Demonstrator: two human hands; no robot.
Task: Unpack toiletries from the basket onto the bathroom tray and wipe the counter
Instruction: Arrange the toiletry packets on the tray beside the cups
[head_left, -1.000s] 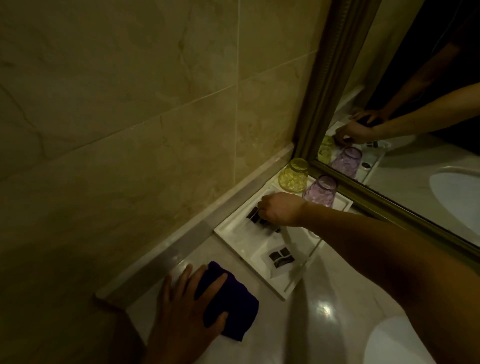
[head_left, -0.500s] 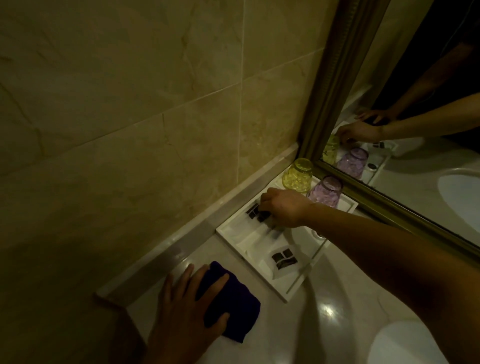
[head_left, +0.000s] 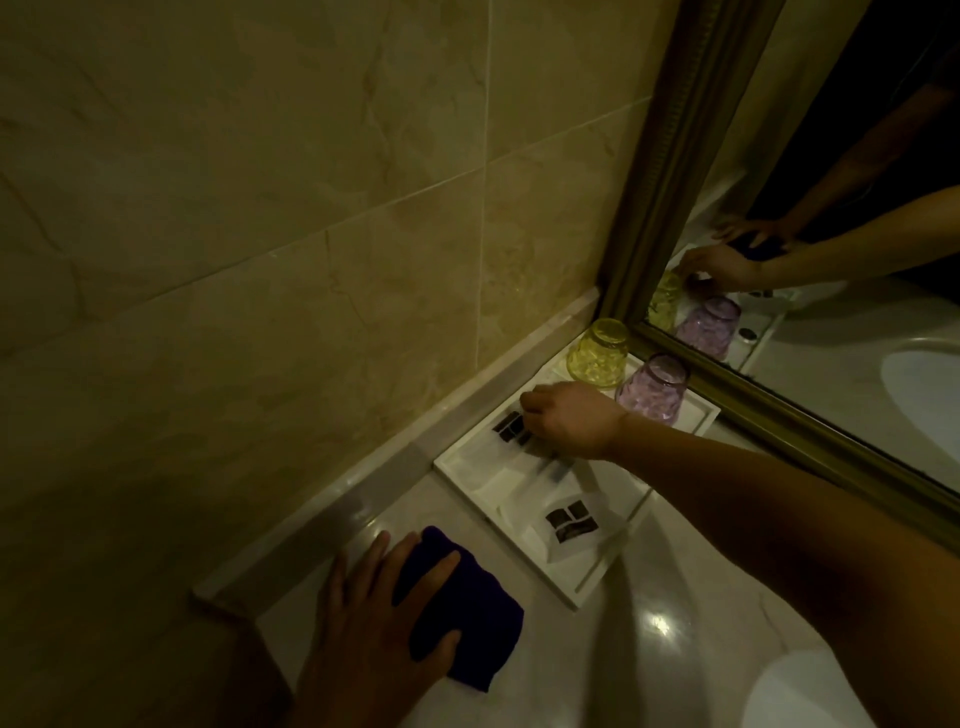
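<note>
A white rectangular tray (head_left: 457, 460) lies on the pale counter (head_left: 649, 639) against the tiled wall. My right hand (head_left: 563, 418) reaches over it, fingers curled down onto a white packet with a black label (head_left: 508, 429) at the tray's far side. A second white packet with a black label (head_left: 570, 522) lies flat near the tray's front. My left hand (head_left: 379, 623) rests flat on a folded dark blue cloth (head_left: 467, 608) on the counter in front of the tray. The basket is out of view.
A yellow glass (head_left: 597, 353) and a purple glass (head_left: 652, 387) stand upside down at the tray's back end. A framed mirror (head_left: 675, 171) rises at the right. A sink basin's rim (head_left: 800, 686) shows at the bottom right.
My right hand has shifted slightly toward the wall over the far packet. My left hand and the cloth have stayed in place.
</note>
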